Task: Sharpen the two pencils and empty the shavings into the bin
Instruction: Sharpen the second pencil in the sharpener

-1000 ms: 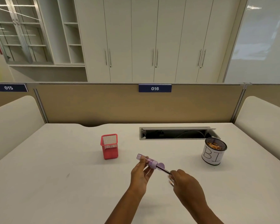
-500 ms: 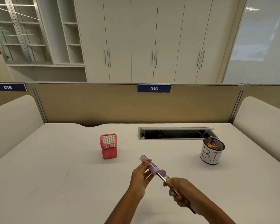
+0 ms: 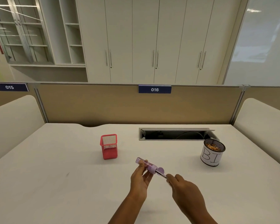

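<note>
The sharpener point(image 3: 146, 164), a small purple tube with a clear shavings chamber, was held above the desk point(image 3: 55, 183), to the left of the bin point(image 3: 211, 159) and nearer the person. The left hand point(image 3: 140, 180) pinched its clear barrel between thumb and fingertips. It looked light, hard and smooth, so it would likely slip or twist unless gripped round the barrel, clear of the hinged cap that stood open at the purple end. The pencil point(image 3: 162, 174) was set into that end, slanting down towards the right hand point(image 3: 184, 189), whose curled fingers gripped the shaft close to the sharpener. The pencil looked thin, stiff and light, and its point probably brittle, so a hold near the sharpener with gentle turning would suit it. No second pencil could be seen. The bin, a mesh pot with a paper label, already held shavings. Further left of the bin stood a red mesh holder point(image 3: 109, 151), and just behind the bin lay an open cable slot point(image 3: 176, 135).
</note>
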{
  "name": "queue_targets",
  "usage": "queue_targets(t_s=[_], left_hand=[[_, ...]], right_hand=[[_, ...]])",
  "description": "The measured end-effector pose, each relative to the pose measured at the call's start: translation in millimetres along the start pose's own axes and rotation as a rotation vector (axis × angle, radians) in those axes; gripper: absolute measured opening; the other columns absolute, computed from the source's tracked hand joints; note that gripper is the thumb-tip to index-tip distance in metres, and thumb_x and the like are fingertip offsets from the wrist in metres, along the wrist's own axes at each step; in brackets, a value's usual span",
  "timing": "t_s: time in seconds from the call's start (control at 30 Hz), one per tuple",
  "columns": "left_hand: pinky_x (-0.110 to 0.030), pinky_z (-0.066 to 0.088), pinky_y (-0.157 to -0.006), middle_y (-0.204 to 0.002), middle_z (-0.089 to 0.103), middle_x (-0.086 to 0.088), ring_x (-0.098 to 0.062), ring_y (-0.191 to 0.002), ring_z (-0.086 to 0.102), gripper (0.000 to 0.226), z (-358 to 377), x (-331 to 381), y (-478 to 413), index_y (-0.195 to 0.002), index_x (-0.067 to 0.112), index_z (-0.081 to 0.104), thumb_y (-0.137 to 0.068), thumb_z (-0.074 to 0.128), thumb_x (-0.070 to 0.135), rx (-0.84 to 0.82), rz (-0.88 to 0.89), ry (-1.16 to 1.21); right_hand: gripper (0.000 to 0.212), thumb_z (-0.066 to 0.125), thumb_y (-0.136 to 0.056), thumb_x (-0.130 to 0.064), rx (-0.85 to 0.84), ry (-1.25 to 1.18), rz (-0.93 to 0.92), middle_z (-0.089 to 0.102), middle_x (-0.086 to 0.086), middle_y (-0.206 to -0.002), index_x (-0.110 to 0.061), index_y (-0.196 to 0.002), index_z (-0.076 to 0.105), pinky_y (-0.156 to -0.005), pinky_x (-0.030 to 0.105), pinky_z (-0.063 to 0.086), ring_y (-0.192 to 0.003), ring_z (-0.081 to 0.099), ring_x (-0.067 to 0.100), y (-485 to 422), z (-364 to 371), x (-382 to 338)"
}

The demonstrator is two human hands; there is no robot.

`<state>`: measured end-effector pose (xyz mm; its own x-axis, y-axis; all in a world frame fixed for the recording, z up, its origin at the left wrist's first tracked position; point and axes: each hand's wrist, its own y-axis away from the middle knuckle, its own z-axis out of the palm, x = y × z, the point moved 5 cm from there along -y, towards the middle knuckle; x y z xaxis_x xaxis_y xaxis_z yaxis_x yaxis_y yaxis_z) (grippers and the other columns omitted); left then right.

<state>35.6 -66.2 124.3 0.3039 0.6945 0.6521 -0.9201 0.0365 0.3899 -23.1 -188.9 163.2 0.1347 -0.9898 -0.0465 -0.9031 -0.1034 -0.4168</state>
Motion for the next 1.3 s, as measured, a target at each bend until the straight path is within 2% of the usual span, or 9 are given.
queue_targets(t_s=[0.13, 0.3, 0.4, 0.5, 0.73, 0.93, 1.0, 1.17, 1.3], left_hand=[[-0.023, 0.056, -0.057, -0.09, 0.065, -0.01, -0.031, -0.088, 0.061, 0.021, 1, 1, -3, -0.089, 0.009, 0.063, -0.095, 0.045, 0.018, -0.004, 0.051, -0.082], [-0.023, 0.057, -0.055, -0.092, 0.064, -0.01, -0.026, -0.084, 0.06, 0.024, 3, 1, -1, -0.091, 0.01, 0.063, -0.096, 0.042, 0.021, -0.054, 0.036, -0.105], [-0.022, 0.057, -0.053, -0.091, 0.064, -0.009, -0.026, -0.082, 0.06, 0.023, 5, 1, -2, -0.088, 0.013, 0.062, -0.096, 0.042, 0.021, -0.061, 0.025, -0.114], [-0.022, 0.057, -0.051, -0.091, 0.063, -0.011, -0.026, -0.081, 0.059, 0.023, 2, -1, -6, -0.092, 0.009, 0.062, -0.096, 0.042, 0.02, -0.055, 0.015, -0.085], [-0.027, 0.057, -0.051, -0.085, 0.059, -0.013, -0.028, -0.076, 0.058, 0.023, -15, -6, -12, -0.083, 0.003, 0.06, -0.094, 0.047, 0.018, 0.046, -0.037, 0.047], [-0.036, 0.054, -0.072, -0.083, 0.06, -0.013, -0.029, -0.074, 0.059, 0.024, -11, -6, -10, -0.084, 0.002, 0.06, -0.094, 0.048, 0.019, 0.012, -0.024, 0.032], [-0.034, 0.055, -0.069, -0.087, 0.062, -0.013, -0.028, -0.079, 0.06, 0.023, -11, -6, -11, -0.087, 0.004, 0.062, -0.094, 0.048, 0.021, 0.012, -0.019, -0.01], [-0.023, 0.057, -0.05, -0.088, 0.063, -0.012, -0.026, -0.08, 0.059, 0.028, -12, -5, -6, -0.086, 0.007, 0.063, -0.096, 0.042, 0.022, -0.04, -0.039, -0.052], [-0.024, 0.058, -0.052, -0.087, 0.063, -0.013, -0.027, -0.08, 0.059, 0.025, -7, -2, -10, -0.087, 0.006, 0.062, -0.096, 0.042, 0.019, -0.055, -0.063, -0.063]], right_hand=[[0.027, 0.042, -0.095, -0.018, -0.25, -0.339, 0.255, 0.046, -0.004, -0.062, -0.028, -0.08, 0.062, -0.05, 0.022, 0.027, -0.057, 0.043, 0.015, -6, 9, 7], [0.031, 0.043, -0.094, -0.013, -0.692, -1.488, 0.895, 0.033, -0.006, -0.04, -0.01, -0.069, 0.061, -0.031, 0.011, 0.016, -0.029, 0.023, 0.004, 8, 23, 11], [0.027, 0.041, -0.095, -0.014, -0.873, -1.874, 1.16, 0.032, -0.001, -0.039, -0.002, -0.076, 0.057, -0.027, 0.005, 0.015, -0.022, 0.023, 0.005, 15, 25, 4], [0.028, 0.044, -0.095, -0.019, -0.846, -1.779, 1.062, 0.04, 0.001, -0.042, -0.001, -0.082, 0.06, -0.026, 0.009, 0.018, -0.026, 0.027, 0.004, 15, 30, 2], [0.005, 0.054, -0.088, -0.031, -0.344, -0.631, 0.305, 0.051, -0.009, -0.072, -0.027, -0.09, 0.052, -0.054, 0.014, 0.034, -0.06, 0.051, 0.005, 0, 8, 4], [0.034, 0.045, -0.081, -0.028, 0.013, -0.051, -0.05, 0.052, -0.001, -0.043, -0.021, -0.055, 0.067, -0.03, 0.018, 0.014, -0.028, 0.046, 0.012, 2, 9, -1], [0.026, 0.062, -0.077, -0.016, -0.099, -0.26, 0.074, 0.048, -0.005, -0.042, -0.029, -0.055, 0.06, -0.034, 0.018, 0.016, -0.033, 0.042, 0.005, 1, 10, -1], [0.03, 0.048, -0.091, -0.019, -0.748, -1.535, 0.968, 0.032, -0.005, -0.04, -0.006, -0.066, 0.058, -0.028, 0.01, 0.015, -0.028, 0.021, 0.004, 18, 41, 13], [0.028, 0.045, -0.095, -0.017, -0.829, -1.762, 1.102, 0.033, -0.001, -0.042, 0.0, -0.076, 0.058, -0.025, 0.008, 0.016, -0.025, 0.022, 0.004, 17, 43, 11]])
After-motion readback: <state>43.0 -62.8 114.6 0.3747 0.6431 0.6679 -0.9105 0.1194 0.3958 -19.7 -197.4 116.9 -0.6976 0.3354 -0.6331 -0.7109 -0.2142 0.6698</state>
